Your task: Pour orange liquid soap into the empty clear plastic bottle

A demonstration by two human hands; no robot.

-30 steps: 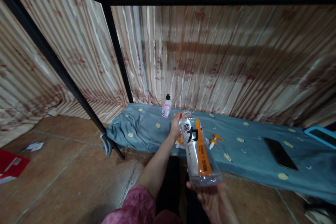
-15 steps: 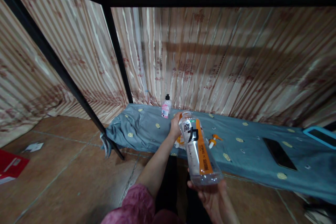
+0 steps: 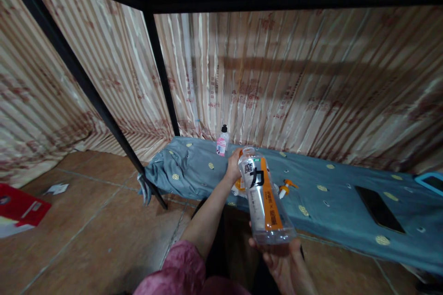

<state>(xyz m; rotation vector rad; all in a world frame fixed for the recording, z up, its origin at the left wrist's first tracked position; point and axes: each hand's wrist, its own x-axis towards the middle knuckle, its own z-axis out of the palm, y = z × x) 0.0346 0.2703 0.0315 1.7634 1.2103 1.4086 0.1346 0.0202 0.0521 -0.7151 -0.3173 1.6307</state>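
Note:
A clear plastic bottle (image 3: 259, 196) with an orange and silver label is held tilted in front of me, its uncapped neck pointing away. My left hand (image 3: 234, 166) is closed at the neck, its fingers partly hidden behind the bottle. A small orange bit shows by those fingers; I cannot make out what it is. Cupped under the base, my right hand (image 3: 280, 258) holds the bottle from below. Just right of it, an orange and white pump head (image 3: 287, 187) lies on the blue-grey cloth (image 3: 194, 166). Something orange and white is mostly hidden behind the bottle.
A small bottle with pink label and black cap (image 3: 222, 142) stands at the back of the cloth. A dark phone (image 3: 379, 209) and a blue-framed object (image 3: 431, 182) lie to the right. Black posts (image 3: 161, 69) rise at left. A red box (image 3: 22, 207) sits on the floor.
My view has turned slightly left, so the surroundings sit further right and more of the red box shows. Both hands keep nearly the same hold on the bottle.

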